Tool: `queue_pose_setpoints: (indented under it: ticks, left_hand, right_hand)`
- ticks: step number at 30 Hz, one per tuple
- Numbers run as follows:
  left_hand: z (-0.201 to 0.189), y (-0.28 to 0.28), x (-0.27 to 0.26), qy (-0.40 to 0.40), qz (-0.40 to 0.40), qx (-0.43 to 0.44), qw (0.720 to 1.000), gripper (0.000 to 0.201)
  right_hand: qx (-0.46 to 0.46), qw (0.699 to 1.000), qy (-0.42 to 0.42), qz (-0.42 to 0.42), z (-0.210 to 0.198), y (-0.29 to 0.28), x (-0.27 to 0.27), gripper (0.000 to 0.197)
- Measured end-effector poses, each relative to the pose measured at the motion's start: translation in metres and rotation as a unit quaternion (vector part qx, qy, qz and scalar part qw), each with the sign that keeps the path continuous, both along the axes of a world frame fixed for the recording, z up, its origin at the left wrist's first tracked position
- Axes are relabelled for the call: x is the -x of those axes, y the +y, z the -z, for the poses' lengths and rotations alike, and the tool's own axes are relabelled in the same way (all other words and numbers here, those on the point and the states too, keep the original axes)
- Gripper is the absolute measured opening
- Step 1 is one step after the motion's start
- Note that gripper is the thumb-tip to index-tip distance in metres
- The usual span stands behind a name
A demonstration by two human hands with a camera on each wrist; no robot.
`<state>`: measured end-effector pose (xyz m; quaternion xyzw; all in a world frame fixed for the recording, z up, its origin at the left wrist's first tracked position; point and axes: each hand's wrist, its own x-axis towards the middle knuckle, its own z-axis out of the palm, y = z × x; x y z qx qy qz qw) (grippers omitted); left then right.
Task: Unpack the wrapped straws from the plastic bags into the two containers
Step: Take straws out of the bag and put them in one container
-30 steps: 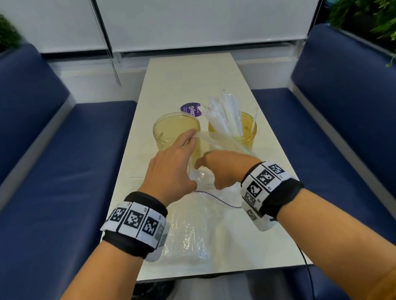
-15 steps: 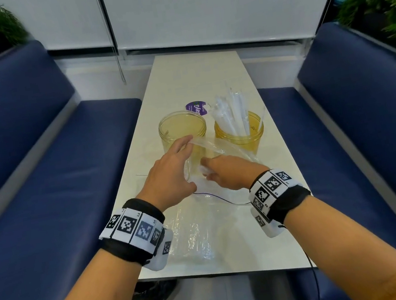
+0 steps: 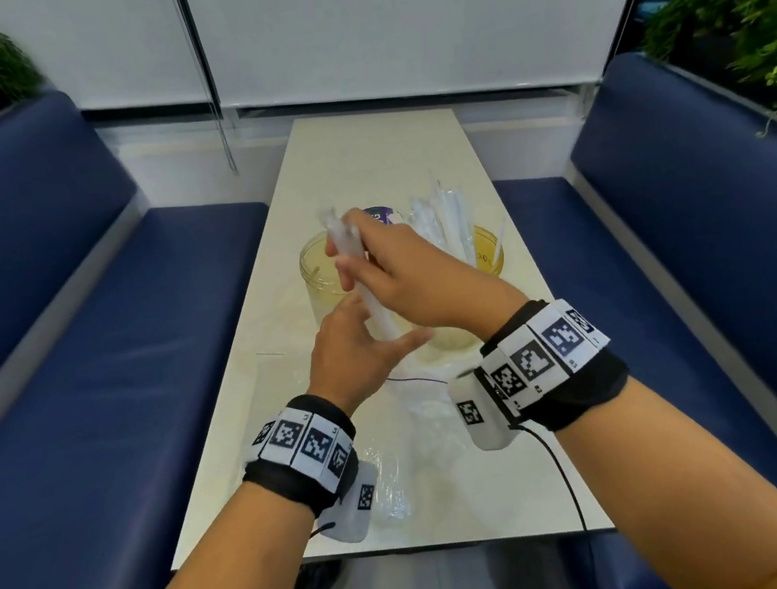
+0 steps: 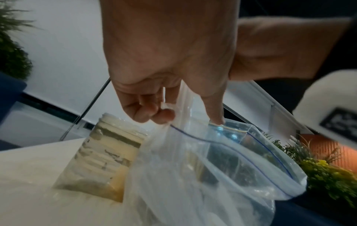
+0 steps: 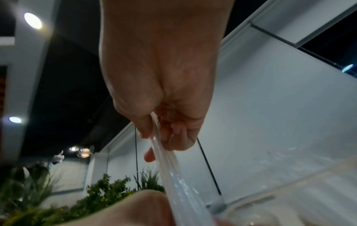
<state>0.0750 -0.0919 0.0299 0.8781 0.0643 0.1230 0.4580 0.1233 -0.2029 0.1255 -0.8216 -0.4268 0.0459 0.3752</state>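
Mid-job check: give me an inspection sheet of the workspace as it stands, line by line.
Surface: pale table between two blue benches; far half bare.
Job's things: left container has no standing straws visible; right container holds upright wrapped straws; zip bag open.
Clutter: crumpled clear plastic on the near table; purple round label behind the containers.
Hands: right hand grips a bundle of wrapped straws lifted out of the bag; left hand pinches the bag's mouth.
Cables: thin black lead hangs from the right wristband.
Surroundings: white blinds, green planters behind both benches.
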Motion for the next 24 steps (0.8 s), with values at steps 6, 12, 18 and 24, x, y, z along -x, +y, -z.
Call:
queue_pose_setpoints:
  ticks: [6, 12, 18, 24]
  left_hand:
    - [-0.009, -0.005, -0.007, -0.026, -0.062, 0.058, 0.996, 0.038]
    - [-0.011, -0.003, -0.012, 0.002, -0.077, 0.034, 0.996, 0.032]
    - [-0.006, 0.011, -0.002, 0.035, -0.066, -0.017, 0.997, 0.031]
    - [-0.003, 0.022, 0.004, 0.042, -0.069, -0.038, 0.996, 0.029]
  right_hand:
    - [-0.067, 0.997, 0.001, 0.045, 0.013, 0.012, -0.006, 0.036]
    - [0.035, 0.989, -0.097, 0.108, 0.023, 0.021, -0.006, 0.033]
    - [-0.159, 0.973, -0.091, 0.14, -0.045, -0.001, -0.032, 0.027]
    - [-0.231, 0.918, -0.2, 0.254, -0.094, -0.058, -0.096, 0.042]
